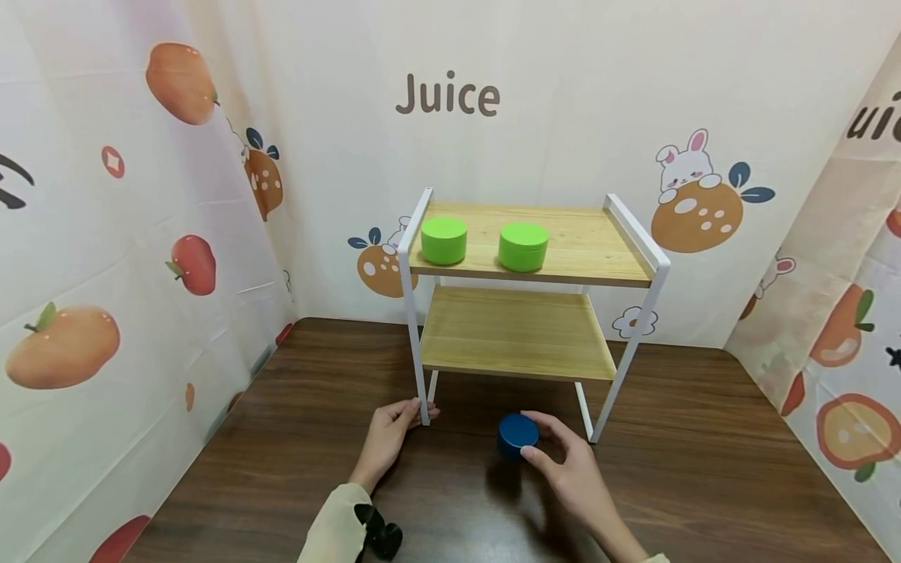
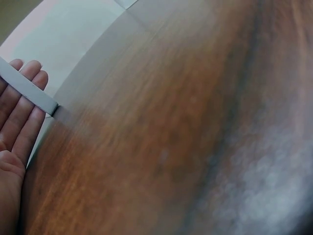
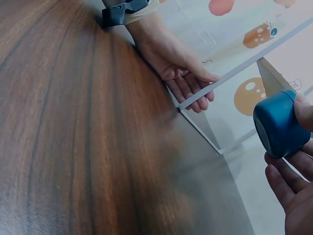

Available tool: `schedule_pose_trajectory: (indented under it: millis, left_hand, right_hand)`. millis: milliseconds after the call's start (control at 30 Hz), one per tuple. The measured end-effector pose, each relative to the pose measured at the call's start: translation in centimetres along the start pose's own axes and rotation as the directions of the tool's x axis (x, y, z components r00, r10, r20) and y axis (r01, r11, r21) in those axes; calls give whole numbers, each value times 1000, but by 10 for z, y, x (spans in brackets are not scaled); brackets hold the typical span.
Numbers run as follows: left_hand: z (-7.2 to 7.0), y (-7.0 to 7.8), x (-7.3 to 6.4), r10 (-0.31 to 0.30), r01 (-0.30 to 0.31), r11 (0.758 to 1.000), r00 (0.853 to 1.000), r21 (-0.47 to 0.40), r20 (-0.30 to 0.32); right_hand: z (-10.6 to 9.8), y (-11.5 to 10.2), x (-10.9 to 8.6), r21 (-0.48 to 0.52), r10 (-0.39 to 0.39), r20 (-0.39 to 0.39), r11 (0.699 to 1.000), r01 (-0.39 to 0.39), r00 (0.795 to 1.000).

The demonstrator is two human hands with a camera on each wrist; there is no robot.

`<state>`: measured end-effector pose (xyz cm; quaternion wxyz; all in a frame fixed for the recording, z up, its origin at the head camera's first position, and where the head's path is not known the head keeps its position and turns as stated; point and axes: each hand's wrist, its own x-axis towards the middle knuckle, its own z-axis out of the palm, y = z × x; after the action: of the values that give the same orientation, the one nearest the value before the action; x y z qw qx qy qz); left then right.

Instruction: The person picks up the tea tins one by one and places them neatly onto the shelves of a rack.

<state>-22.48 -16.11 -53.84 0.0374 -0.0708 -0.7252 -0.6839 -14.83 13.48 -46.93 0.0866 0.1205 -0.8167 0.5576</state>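
Observation:
A small blue round tin [image 1: 518,436] is pinched between the thumb and fingers of my right hand [image 1: 573,465], in front of the shelf's lower opening. Seen from the right wrist, the tin [image 3: 279,123] is tilted, with its flat end facing left. My left hand [image 1: 390,432] holds the foot of the shelf's front left leg [image 1: 415,344]. In the left wrist view its fingers [image 2: 22,115] lie behind the white leg [image 2: 29,88]. The two-tier shelf [image 1: 517,332] has wooden boards and white side frames. Two bright green round tins [image 1: 444,241] stand on its top board, left of centre.
The shelf stands on a dark wooden table [image 1: 281,469] near its back edge. Behind and at both sides hang pale curtains [image 1: 549,102] printed with fruit and rabbits. A black band with a dark heart shape [image 1: 383,538] sits at the left sleeve.

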Motion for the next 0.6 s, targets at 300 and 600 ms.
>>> schedule_pose_trajectory:
  millis: [300,600]
  left_hand:
    - [0,1,1,-4,4,1000,1000,-3,-1]
    - [-1,-1,1,13,-13,1000,1000,12,6]
  right_hand:
    - [-7,-5,4,-1,-12,-13,1000,12,1000]
    - [-18,-13,9,-25,-45,-25,999,44,999]
